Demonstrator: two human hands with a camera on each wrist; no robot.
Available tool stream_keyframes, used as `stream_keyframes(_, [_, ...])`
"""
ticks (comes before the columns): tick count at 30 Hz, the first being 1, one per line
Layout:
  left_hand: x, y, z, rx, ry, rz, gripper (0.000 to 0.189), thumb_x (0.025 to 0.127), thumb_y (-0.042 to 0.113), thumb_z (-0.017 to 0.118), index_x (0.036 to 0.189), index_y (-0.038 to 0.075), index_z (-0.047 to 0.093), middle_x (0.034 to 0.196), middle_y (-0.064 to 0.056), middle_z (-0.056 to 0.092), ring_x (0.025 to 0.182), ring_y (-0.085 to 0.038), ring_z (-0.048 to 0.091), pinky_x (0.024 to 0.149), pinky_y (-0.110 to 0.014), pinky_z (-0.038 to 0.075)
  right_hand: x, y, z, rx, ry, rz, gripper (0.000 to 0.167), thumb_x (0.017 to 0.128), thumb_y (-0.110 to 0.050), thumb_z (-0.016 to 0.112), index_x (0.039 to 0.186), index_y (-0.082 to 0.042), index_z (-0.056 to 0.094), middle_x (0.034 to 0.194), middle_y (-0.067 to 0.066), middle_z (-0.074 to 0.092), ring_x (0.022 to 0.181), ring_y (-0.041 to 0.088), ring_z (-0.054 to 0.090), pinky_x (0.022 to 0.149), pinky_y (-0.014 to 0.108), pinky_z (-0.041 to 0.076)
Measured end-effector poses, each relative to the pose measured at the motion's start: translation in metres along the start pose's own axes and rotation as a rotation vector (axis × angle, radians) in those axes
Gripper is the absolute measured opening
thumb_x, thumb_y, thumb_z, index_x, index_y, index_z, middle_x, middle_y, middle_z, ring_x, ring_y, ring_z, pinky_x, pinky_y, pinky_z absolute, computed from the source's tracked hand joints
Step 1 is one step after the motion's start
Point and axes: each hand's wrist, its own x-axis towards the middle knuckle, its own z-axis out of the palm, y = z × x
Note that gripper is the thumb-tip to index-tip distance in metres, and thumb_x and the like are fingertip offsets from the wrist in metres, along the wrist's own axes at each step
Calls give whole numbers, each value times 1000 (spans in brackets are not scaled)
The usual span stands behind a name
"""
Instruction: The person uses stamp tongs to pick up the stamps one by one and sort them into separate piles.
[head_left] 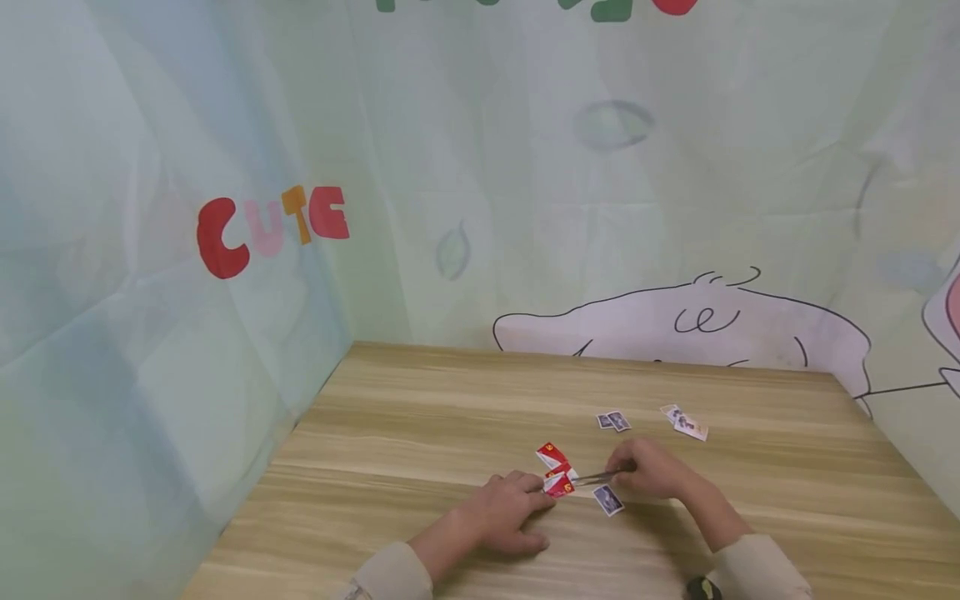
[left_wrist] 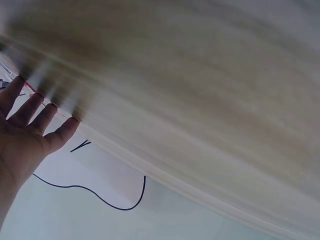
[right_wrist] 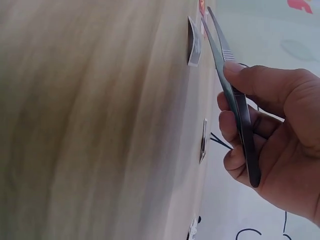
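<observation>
My right hand (head_left: pixel 652 468) grips metal tweezers (right_wrist: pixel 245 125) between thumb and fingers. Their tips point left, right at a small group of red and white cards (head_left: pixel 559 484). In the right wrist view the two tweezer arms stand slightly apart at the tips. My left hand (head_left: pixel 508 512) rests on the table with fingers spread, its fingertips at the left edge of the red cards. A single dark picture card (head_left: pixel 608 500) lies just below the tweezers, and in the right wrist view this card (right_wrist: pixel 194 45) looks slightly bent.
Two overlapping dark cards (head_left: pixel 618 421) lie farther back on the wood-grain table (head_left: pixel 420 417). Pale printed cards (head_left: pixel 690 426) lie to their right. Printed cloth (head_left: pixel 450 167) hangs along the table's back and left edges. A small dark object (head_left: pixel 703 588) shows by my right sleeve.
</observation>
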Motion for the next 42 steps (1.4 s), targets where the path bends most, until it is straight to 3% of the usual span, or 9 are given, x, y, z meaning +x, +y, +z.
stream_keyframes(7, [1, 0, 1, 7, -3, -2, 52, 83, 49, 59, 127, 20, 58, 126, -2, 50, 117, -18, 44, 84, -39, 43, 2, 0, 1, 8, -12, -29, 16, 73, 2, 65, 80, -10, 72, 78, -7, 65, 71, 7, 58, 65, 28, 48])
stream_keyframes(20, [2, 2, -3, -16, -44, -29, 54, 84, 49, 59, 129, 20, 55, 128, -6, 48, 118, -19, 43, 88, -41, 42, 2, 0, 6, 31, 47, -59, 19, 70, 6, 61, 76, -10, 69, 74, -8, 64, 67, 5, 54, 61, 26, 47])
stream_keyframes(28, [-4, 2, -8, -53, -9, -18, 45, 84, 46, 62, 121, 20, 60, 124, -5, 51, 111, -18, 49, 84, -41, 45, -7, -4, 4, 125, 40, -33, 18, 73, 8, 61, 78, -7, 69, 75, -4, 65, 67, 6, 54, 62, 27, 47])
stream_keyframes(35, [-4, -1, -11, -11, 46, 1, 45, 83, 47, 63, 117, 18, 62, 118, -4, 53, 101, -15, 52, 78, -36, 46, -13, -1, -1, 127, 80, 13, 16, 75, 7, 62, 82, -6, 69, 79, -6, 64, 69, 6, 53, 62, 26, 45])
stream_keyframes(42, [4, 0, -13, -26, 47, -30, 45, 82, 47, 63, 118, 19, 62, 123, -6, 54, 110, -18, 51, 85, -38, 45, -19, 1, -8, 152, 111, 47, 8, 78, 0, 64, 84, -2, 69, 77, 2, 65, 70, 9, 55, 64, 27, 47])
